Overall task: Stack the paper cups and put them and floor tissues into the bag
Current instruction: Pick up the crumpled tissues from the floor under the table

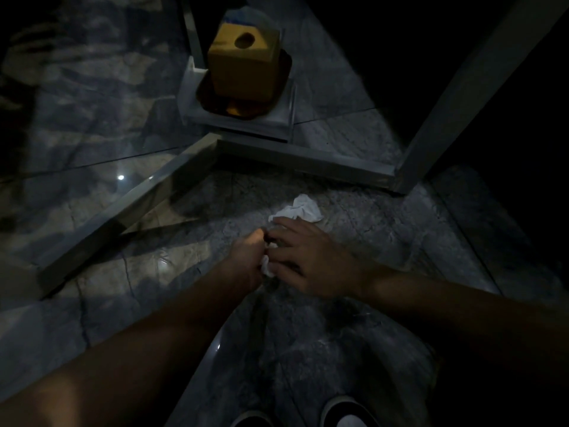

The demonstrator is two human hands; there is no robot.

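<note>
Mid-frame, the left hand [246, 260] is clenched and the right hand [308, 260] pinches a tissue [266, 268]: light, soft, crushable, so grab anywhere.

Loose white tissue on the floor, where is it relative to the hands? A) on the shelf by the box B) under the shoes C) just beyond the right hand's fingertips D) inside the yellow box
C: the crumpled white tissue lies on the marble floor just past the right hand, while the yellow box sits farther back and the shoes are at the bottom edge of the head view.
</note>
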